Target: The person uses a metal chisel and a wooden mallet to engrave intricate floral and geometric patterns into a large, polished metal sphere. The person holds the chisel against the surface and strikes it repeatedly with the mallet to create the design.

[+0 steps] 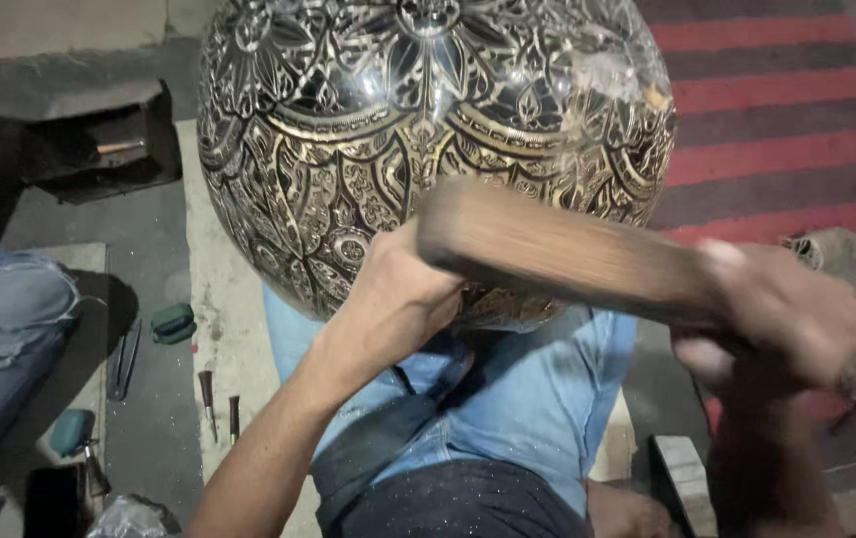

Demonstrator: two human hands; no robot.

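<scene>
Engraved black-and-gold metal sphere rests on the lap of the seated person, against the blue jeans. Left hand is pressed to the lower surface, fingers closed together; whether it grips a tool there cannot be told. Right hand, motion-blurred, is clamped on a flat brown wooden mallet. Ornament covers nearly all the visible surface, so the work appears well advanced. Small chisels lie on the concrete floor.

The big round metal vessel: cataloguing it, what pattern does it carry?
Engraved floral and leaf motifs, gold on black, over the round metal vessel; head view.
</scene>
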